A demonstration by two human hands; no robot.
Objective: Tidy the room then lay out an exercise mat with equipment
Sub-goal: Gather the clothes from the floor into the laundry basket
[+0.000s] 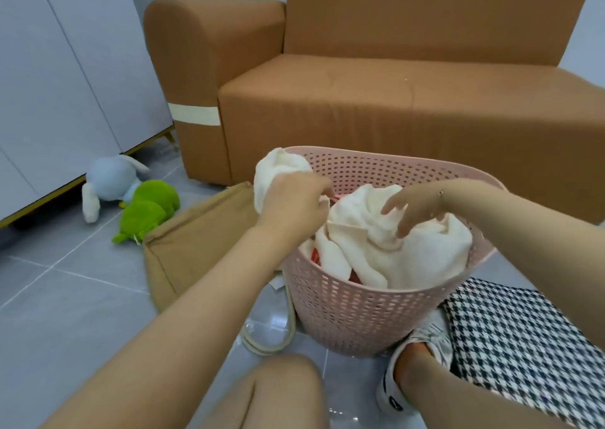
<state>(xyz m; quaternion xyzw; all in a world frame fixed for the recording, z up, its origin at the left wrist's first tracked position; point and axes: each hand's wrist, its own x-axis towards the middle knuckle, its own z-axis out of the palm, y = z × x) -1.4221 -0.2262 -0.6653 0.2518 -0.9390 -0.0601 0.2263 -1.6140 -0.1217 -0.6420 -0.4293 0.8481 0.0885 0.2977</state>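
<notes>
A pink perforated laundry basket [353,310] stands on the grey tiled floor in front of me. A cream cloth [422,255] fills its top, and a bit of red fabric [316,255] shows under it. My left hand [291,204] grips one end of the cream cloth at the basket's left rim, with a bunch of it bulging above my knuckles. My right hand [412,209] presses down on the cloth inside the basket with its fingers spread and bent.
A brown sofa [376,101] stands behind the basket. A tan cushion [196,242] lies on the floor to the left, and past it a green plush toy [147,209] and a pale blue plush rabbit [108,183] by white cabinets [65,84]. A houndstooth cloth [523,346] lies at right, a bag strap [271,340] beside the basket.
</notes>
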